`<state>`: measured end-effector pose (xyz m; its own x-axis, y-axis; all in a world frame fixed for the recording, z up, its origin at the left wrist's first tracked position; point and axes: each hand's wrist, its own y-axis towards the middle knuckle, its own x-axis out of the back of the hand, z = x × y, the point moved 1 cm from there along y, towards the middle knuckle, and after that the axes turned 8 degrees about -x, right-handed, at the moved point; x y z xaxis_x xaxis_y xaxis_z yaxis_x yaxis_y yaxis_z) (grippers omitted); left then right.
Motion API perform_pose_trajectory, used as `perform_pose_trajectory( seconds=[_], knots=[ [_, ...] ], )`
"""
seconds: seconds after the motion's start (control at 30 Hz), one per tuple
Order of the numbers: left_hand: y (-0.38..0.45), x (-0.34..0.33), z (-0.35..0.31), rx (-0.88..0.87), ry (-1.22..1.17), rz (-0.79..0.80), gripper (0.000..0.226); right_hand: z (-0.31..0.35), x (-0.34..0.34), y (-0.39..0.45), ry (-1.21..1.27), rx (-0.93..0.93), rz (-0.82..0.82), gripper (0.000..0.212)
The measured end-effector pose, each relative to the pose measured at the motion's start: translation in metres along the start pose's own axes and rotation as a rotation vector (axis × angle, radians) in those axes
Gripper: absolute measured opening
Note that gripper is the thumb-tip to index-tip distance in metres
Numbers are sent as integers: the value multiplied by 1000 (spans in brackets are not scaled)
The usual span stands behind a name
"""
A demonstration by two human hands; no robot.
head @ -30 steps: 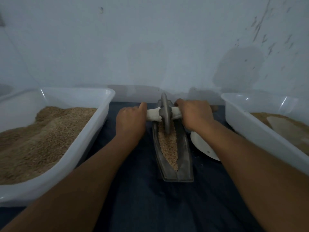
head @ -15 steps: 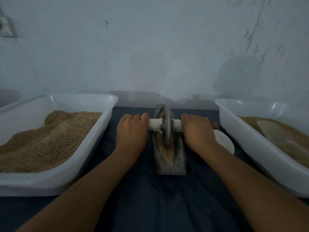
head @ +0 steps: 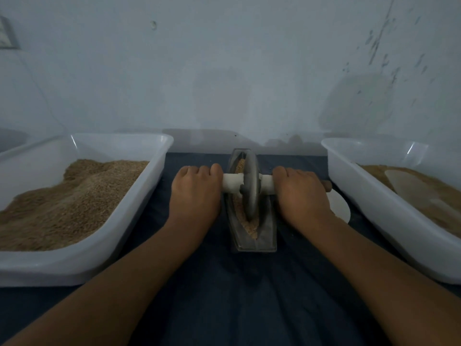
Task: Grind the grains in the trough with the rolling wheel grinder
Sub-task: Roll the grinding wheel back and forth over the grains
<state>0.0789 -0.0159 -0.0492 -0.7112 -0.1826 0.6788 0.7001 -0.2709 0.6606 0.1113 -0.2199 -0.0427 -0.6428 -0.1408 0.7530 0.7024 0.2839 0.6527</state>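
Mid-grind: left hand and right hand gripped the axle handle, fingers curled; wheel stood in the trough's grain; next, seemingly, another firm, level roll along it.

Grey wheel on a white axle; tan grains; white tubs; dark blue cloth.

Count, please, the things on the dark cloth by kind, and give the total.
White tubs: 2, left tub and right tub, both holding brown grain.
Troughs: 1, trough.
Wheel grinders: 1, grinder, its handle gripped by the left hand and the right hand.
White plates: 1, plate.
Total: 5.
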Motion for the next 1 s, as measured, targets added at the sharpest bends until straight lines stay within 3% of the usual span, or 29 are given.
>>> perform_pose_trajectory(
  seconds=[0.07,0.37,0.63,1.0],
  knots=[
    [8,-7,0,7,15,40,36,-3,-8,11,-44,-21,116,17],
    [42,-36,15,18,-18,150,21,-10,-34,54,-47,-84,215,31],
    [65,-45,13,23,-4,140,25,-20,-48,77,-7,-113,341,40],
    [78,-56,17,85,-37,141,30,-21,-53,99,-30,-113,400,31]
  ],
)
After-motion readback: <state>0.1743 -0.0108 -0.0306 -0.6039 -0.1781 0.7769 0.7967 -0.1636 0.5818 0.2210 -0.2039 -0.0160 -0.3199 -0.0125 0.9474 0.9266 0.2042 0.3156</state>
